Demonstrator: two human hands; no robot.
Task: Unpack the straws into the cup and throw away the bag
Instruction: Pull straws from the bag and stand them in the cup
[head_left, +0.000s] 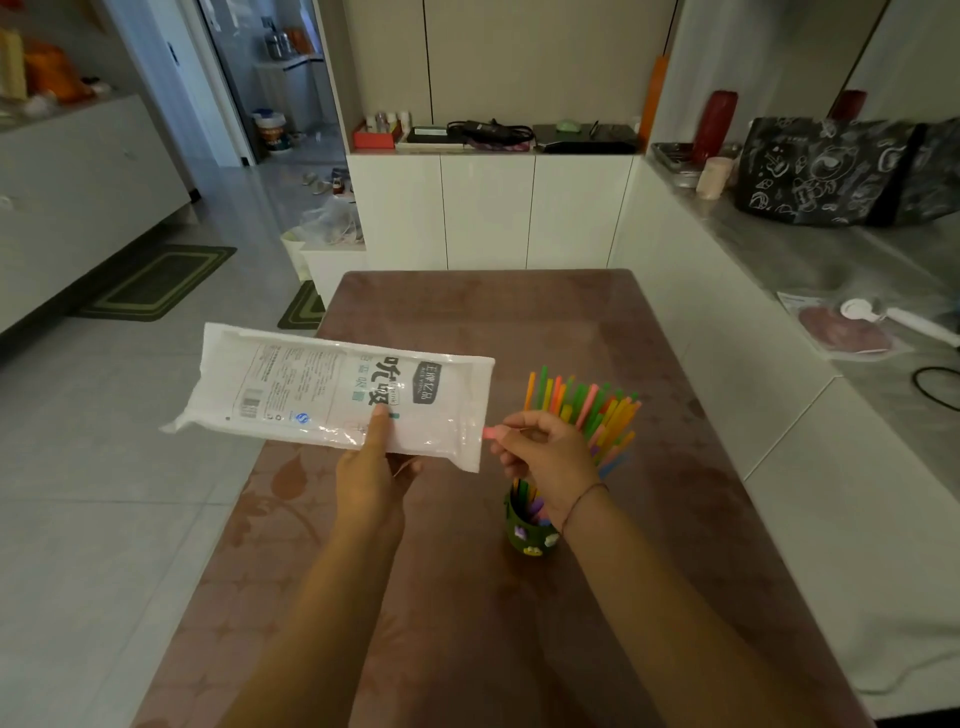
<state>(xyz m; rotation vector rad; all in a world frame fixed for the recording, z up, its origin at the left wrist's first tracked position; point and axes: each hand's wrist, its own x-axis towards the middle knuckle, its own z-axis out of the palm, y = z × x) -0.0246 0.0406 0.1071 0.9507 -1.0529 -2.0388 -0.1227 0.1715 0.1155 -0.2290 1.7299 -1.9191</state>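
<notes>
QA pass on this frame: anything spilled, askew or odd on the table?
Nothing spilled. The straws fan out and lean right in the green cup, not upright. The right hand pinches one pink straw at the mouth of the bag, which the left hand holds and which looks nearly empty.

A single head-worn camera is looking forward and down from above the near end of a brown table, facing along its length toward white cabinets at the far wall. It is sitting close over both forearms, so the left hand and right hand are filling the lower middle. The wide lens is bending the floor at left and the grey counter at right outward; the far doorway is probably too dim and blurred to read.
</notes>
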